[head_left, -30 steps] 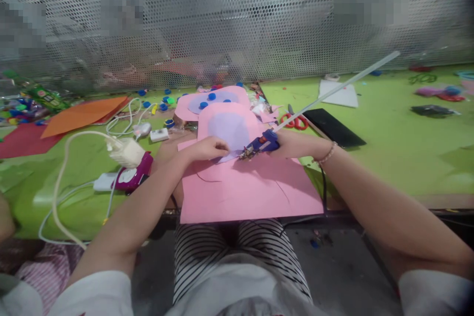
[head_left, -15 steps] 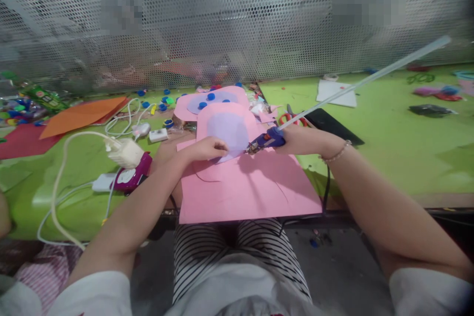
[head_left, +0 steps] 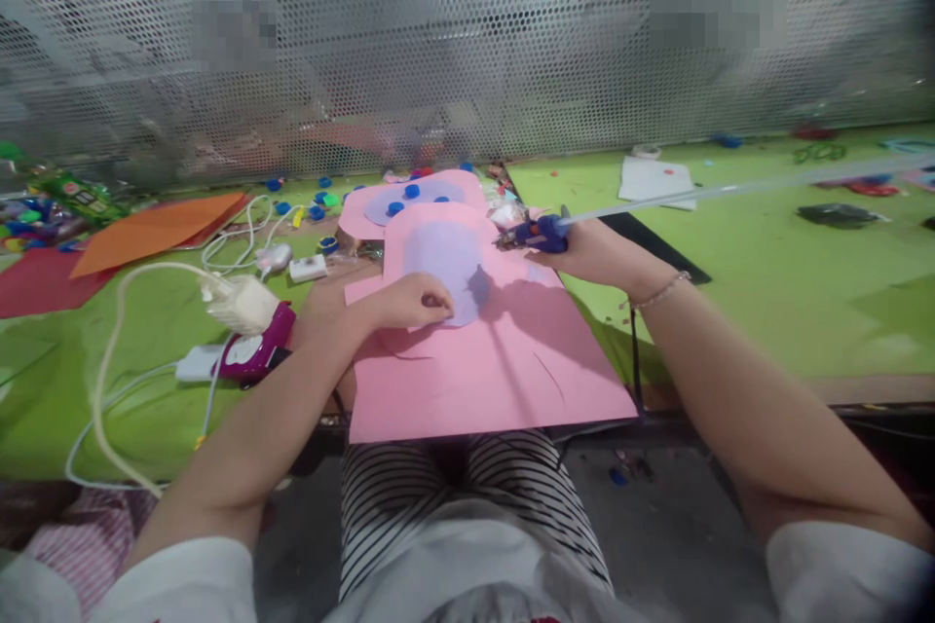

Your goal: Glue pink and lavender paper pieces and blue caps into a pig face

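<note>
My right hand [head_left: 584,251] is wrapped round a blue glue gun [head_left: 542,233], with a long translucent glue stick [head_left: 679,197] sticking out of its back to the right. The gun's nozzle is raised above the pink cut-out. My left hand [head_left: 420,300] has its fingertips pressed together at the lower edge of the purple paper [head_left: 441,253]; whether they pinch the paper is hard to make out. That purple piece lies on a pink rounded cut-out [head_left: 392,238], over a large pink sheet [head_left: 482,380].
Behind lies another pink cut-out [head_left: 355,214] with blue caps [head_left: 395,208]. To the left are a white plug [head_left: 243,304], a magenta device [head_left: 255,346], cables and orange paper [head_left: 157,232]. A black flat item [head_left: 668,248] lies right, below white paper [head_left: 657,182].
My right hand has lifted the glue gun up and away from the purple paper's lower edge, and the glue stick has tilted flatter. My left hand has shifted slightly.
</note>
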Demonstrator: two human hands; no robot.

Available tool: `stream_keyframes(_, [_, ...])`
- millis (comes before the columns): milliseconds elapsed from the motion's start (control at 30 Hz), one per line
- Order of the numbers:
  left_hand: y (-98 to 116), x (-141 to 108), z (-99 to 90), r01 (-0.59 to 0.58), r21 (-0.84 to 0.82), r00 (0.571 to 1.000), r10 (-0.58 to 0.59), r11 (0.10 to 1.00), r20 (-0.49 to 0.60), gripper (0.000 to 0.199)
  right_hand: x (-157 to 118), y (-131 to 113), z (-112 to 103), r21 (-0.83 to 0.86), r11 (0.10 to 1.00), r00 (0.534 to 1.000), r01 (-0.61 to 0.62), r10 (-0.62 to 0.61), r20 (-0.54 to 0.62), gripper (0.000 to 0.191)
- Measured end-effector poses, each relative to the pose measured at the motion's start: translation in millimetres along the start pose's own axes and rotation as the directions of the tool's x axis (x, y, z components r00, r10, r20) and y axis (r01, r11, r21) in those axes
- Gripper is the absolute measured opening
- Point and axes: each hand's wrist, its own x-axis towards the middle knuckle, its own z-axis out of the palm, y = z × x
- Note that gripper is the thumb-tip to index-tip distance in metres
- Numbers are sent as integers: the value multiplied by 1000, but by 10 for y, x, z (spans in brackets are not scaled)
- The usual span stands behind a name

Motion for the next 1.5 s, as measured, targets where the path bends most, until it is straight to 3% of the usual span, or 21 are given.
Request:
stream_keyframes(100, [73, -8, 50, -132, 187, 990, 140, 974, -32, 13, -9, -51, 14, -47, 993, 991, -111, 107, -81, 28])
stream_keyframes(200, [124, -12, 86, -174, 307, 982, 188, 936, -17, 15, -18, -90, 28, -86, 985, 984, -152, 142, -108, 30])
stream_keyframes(367, [134, 7, 140, -168, 436, 983, 185, 884, 4, 40, -15, -107, 52, -87, 990, 986, -112, 101, -131, 30])
stream_keyframes(533, [142, 27, 217, -144, 540, 979, 39, 829, 201, 62, -15, -139, 55, -90, 991, 987, -104, 91, -135, 29])
stream_keyframes(633, [198, 14, 218, -117, 562, 977, -7, 819, 214, 71, -10, -148, 56, -95, 989, 985, -114, 100, -143, 30])
stream_keyframes(767, [235, 0, 178, -53, 600, 995, -6, 798, 96, 72, -1, -126, 63, -87, 993, 987, -76, 62, -148, 29])
stream_keyframes(833, [214, 4, 170, -47, 600, 991, -38, 799, 128, 73, 1, -113, 64, -95, 992, 987, -86, 71, -147, 29])
stream_keyframes(900, [186, 13, 165, -46, 584, 985, -61, 810, 162, 70, 1, -104, 64, -98, 991, 986, -93, 78, -148, 30])
stream_keyframes(1033, [163, 31, 153, 6, 592, 996, -59, 806, 71, 62, 0, -93, 68, -83, 995, 989, -62, 50, -138, 29])
stream_keyframes(1267, [41, 30, 202, 24, 568, 984, -119, 823, 132, 60, -7, -134, 67, -75, 992, 989, -103, 94, -116, 29])
stream_keyframes(1500, [3, 27, 82, -19, 530, 973, -107, 848, 205, 65, -10, -125, 56, -70, 987, 985, -146, 138, -102, 28])
